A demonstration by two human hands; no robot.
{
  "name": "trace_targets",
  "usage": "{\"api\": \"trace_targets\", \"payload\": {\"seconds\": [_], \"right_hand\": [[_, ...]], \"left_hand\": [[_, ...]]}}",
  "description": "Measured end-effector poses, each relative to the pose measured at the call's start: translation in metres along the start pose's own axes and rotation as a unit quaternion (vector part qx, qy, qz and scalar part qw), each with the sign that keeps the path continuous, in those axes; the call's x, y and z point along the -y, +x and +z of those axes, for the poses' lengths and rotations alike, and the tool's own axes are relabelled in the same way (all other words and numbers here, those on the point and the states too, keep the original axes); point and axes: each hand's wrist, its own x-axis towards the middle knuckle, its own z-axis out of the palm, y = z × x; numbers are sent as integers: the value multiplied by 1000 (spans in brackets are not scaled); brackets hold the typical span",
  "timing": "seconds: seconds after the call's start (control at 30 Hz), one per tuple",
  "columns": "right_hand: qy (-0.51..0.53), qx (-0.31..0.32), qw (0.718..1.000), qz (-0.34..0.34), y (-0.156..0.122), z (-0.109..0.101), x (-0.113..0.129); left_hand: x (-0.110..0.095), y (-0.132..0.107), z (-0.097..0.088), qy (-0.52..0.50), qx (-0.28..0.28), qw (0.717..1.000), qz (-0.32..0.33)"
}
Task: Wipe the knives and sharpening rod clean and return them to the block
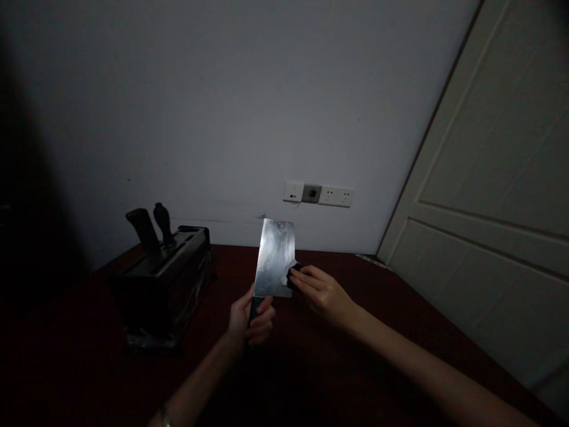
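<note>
From my end of the feed, the right hand's fingers (306, 279) are pinched together on a small dark item (292, 274), perhaps a folded cloth or pad; it meets the cleaver (275, 255) low on the right side of the blade, at what I judge to be the cutting edge. The left hand (251, 317) has its fingers curled round the black handle (255, 308); so the blade stands up and away from that fist, above the dark red surface (237, 267), its long axis near upright with a slight lean to the right. The relation that matters to me is this – the blade lies just left of the right hand (322, 290), whose fingers reach across to it from the side; the left hand sits below, nearer the handle end.

Further out, a knife block (191, 261) stands to the left with two dark handles showing in its top; the socket panel (317, 193) is on the wall behind; a pale panelled door (489, 148) slants down on the right.

The light is poor – I cannot make out the handle's lower end, the dark item's far side, or what fills the black left margin; both forearms are cut off by the frame.
</note>
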Motion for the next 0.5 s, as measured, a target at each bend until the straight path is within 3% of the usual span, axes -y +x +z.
{"api": "trace_targets", "payload": {"seconds": [0.23,0.5], "right_hand": [[11,8,1000,-17,-7,-3,23],[43,47,998,3,0,-3,18]], "left_hand": [[2,0,-1,-2,-6,1000,7],[5,2,1,-24,-2,1000,16]]}}
